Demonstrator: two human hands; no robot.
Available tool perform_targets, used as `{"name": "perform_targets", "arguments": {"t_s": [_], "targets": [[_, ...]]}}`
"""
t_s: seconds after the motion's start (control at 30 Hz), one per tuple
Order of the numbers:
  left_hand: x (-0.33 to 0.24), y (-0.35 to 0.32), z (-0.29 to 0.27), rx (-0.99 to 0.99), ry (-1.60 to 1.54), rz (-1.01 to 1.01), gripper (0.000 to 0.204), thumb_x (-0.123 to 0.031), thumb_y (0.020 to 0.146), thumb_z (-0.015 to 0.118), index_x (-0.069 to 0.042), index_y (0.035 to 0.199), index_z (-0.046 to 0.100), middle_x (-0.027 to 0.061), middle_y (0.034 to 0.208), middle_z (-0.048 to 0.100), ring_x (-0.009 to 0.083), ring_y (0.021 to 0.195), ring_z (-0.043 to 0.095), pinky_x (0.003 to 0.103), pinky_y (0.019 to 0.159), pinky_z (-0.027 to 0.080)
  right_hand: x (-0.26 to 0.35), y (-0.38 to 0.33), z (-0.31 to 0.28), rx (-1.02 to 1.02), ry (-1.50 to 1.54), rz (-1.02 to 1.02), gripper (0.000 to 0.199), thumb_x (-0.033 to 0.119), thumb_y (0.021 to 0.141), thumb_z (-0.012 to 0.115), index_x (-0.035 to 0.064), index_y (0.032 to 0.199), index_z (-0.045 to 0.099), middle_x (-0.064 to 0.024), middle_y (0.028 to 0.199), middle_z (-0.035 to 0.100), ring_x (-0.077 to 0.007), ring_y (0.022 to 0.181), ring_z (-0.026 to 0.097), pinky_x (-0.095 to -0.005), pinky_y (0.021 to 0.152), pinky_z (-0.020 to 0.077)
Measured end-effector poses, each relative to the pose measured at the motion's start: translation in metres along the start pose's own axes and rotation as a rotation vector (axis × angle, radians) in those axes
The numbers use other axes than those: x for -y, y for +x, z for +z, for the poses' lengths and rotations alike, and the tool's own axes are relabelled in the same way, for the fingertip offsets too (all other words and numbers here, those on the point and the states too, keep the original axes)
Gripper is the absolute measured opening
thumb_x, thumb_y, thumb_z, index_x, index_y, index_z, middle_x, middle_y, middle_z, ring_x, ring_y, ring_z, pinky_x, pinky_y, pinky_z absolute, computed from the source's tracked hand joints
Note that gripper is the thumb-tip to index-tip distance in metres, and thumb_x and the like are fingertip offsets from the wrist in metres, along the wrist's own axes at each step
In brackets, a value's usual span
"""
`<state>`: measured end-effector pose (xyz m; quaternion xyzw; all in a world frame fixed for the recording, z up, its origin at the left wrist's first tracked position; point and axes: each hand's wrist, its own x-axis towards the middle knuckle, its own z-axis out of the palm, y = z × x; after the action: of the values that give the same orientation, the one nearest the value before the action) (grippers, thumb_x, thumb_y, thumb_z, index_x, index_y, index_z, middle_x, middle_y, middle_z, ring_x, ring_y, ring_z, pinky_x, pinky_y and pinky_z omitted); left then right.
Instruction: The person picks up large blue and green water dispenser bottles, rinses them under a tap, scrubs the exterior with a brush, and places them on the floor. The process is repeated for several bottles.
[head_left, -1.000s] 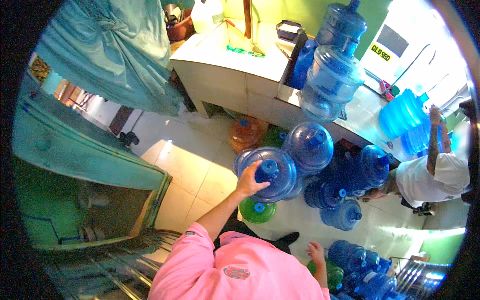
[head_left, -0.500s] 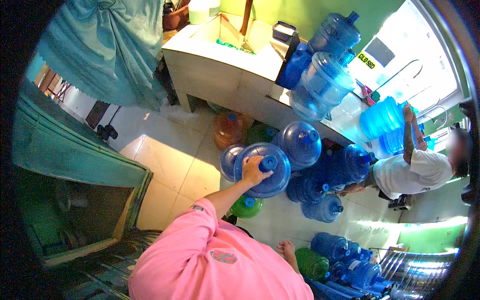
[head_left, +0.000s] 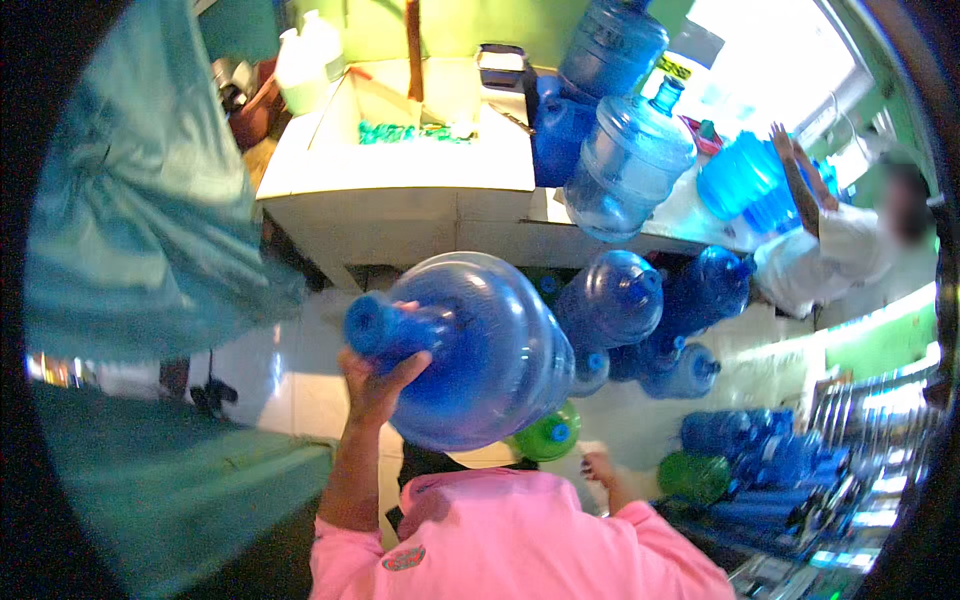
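Bottle (head_left: 490, 350) slanted nearly crosswise, neck leftward in the closed grip of the left hand (head_left: 373, 388), base rightward, toward the half-open, seemingly empty right hand (head_left: 598, 467).

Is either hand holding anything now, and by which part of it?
The left hand holds a big blue bottle by its neck; the right hand shows nothing in its grasp.

One held blue jug (head_left: 485, 350), three green jugs (head_left: 540, 440), two people (head_left: 540, 530), one curtain (head_left: 130, 220).
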<state>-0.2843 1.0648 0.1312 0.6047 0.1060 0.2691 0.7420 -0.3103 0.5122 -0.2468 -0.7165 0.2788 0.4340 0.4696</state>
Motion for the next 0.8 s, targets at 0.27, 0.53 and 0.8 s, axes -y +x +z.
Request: {"name": "perform_targets", "arguments": {"t_s": [0.27, 0.53, 0.8], "targets": [[-0.098, 0.1, -0.178, -0.135, 0.305, 0.256, 0.091, -0.044, 0.063, 0.092, -0.001, 0.132, 0.05, 0.0174, 0.131, 0.057, 0.0315, 0.122, 0.055, 0.047, 0.106, 0.043, 0.177, 0.002, 0.175, -0.013, -0.052, -0.106, 0.02, 0.027, 0.091, 0.065, 0.0088, 0.101, 0.064, -0.0023, 0.089, 0.066, -0.0157, 0.073, 0.065, -0.0312, 0.054, 0.0491], [-0.137, 0.25, -0.226, -0.233, 0.27, 0.757, 0.076, -0.035, 0.082, 0.079, 0.005, 0.137, 0.042, 0.0239, 0.136, 0.053, 0.0389, 0.129, 0.049, 0.055, 0.112, 0.034, 0.289, -0.009, 0.266, -0.15, -0.29, -0.457, 0.03, 0.026, 0.087, 0.071, 0.0024, 0.106, 0.068, -0.0101, 0.09, 0.071, -0.0185, 0.077, 0.068, -0.0332, 0.068, 0.0544], [-0.144, 0.402, -0.173, -0.238, 0.292, 0.871, 0.071, -0.029, 0.082, 0.081, 0.004, 0.134, 0.045, 0.0212, 0.134, 0.055, 0.0335, 0.125, 0.053, 0.049, 0.108, 0.042, 0.491, 0.011, 0.319, -0.294, 0.084, -0.912, 0.016, 0.015, 0.092, 0.065, 0.0018, 0.098, 0.069, -0.0079, 0.081, 0.069, -0.0133, 0.071, 0.065, -0.0283, 0.064, 0.0511]]}}
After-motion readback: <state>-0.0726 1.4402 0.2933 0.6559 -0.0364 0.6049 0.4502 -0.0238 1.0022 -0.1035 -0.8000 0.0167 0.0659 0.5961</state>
